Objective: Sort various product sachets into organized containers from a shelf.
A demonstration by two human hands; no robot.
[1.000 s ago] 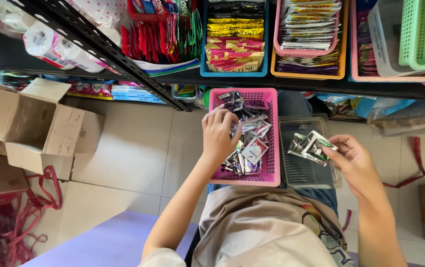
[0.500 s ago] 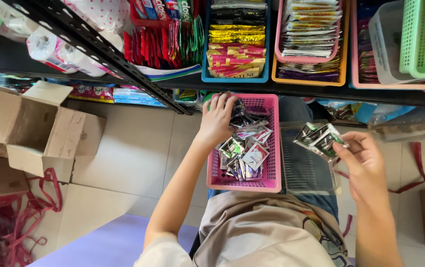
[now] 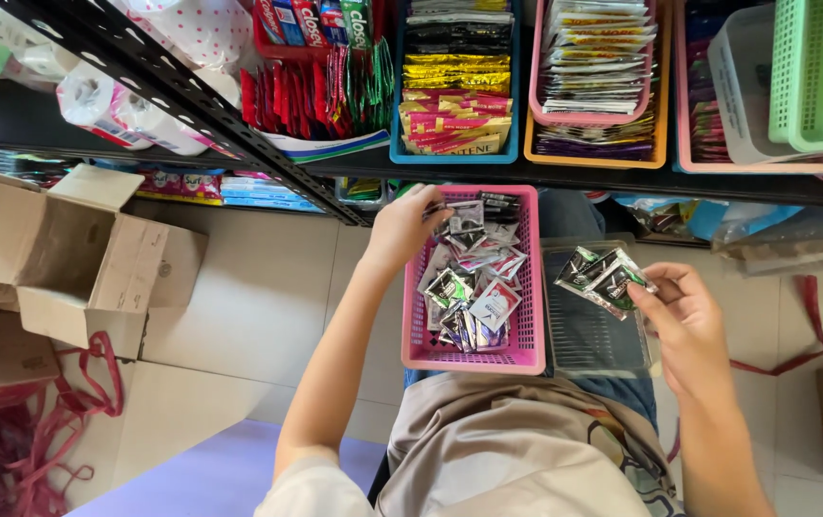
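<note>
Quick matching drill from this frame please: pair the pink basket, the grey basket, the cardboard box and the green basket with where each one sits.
Things:
1. pink basket
2. grey basket
3. cardboard box
4. green basket

Places:
A. top right, on the shelf
B. on the floor at left, open
C. under the left hand, full of sachets
D. beside the right hand, which holds sachets

Pairs: 1-C, 2-D, 3-B, 4-A

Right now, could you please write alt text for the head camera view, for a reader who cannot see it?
A seated person's left hand reaches into a pink plastic basket of small foil sachets on their lap, while the right hand holds several green-and-silver sachets above a grey basket. Shelves of stocked baskets stand ahead.
</note>
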